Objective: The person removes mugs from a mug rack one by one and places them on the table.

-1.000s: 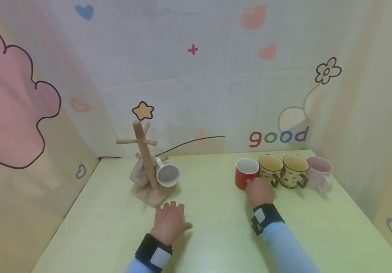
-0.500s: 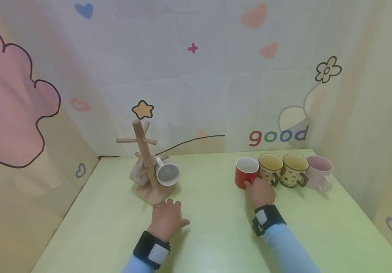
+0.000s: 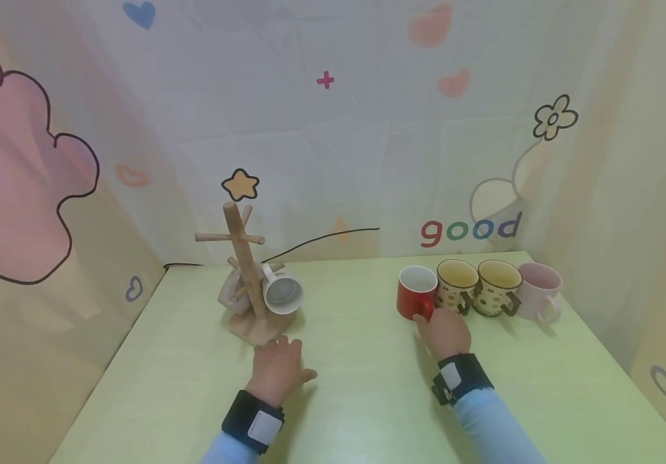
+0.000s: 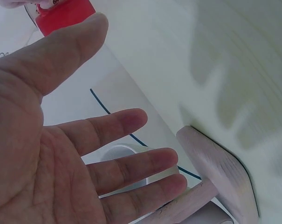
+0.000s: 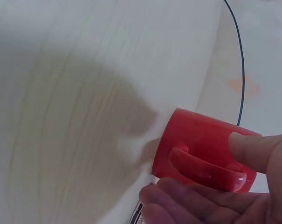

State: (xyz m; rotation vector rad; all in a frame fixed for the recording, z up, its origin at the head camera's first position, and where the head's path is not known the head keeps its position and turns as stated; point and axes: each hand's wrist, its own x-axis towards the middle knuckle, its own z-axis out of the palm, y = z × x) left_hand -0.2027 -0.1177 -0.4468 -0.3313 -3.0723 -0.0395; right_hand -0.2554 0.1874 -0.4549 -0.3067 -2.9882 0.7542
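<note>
Red mug [image 3: 409,300] shows more handle [image 3: 427,307], the right hand [image 3: 445,332] eased back.

I could pass between the wooden rack [image 3: 245,261] and the red mug [image 3: 411,301]. Rightward, a yellow mug [image 3: 450,293] blocks me.

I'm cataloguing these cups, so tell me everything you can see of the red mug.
The red mug looks like glossy ceramic, plain red outside and white inside, with one red loop handle turned toward the person. It stands upright on the table at the left end of the row, close beside a spotted yellow mug. The right hand is at the handle, its thumb and fingers either side; whether they touch is hard to tell.
</note>
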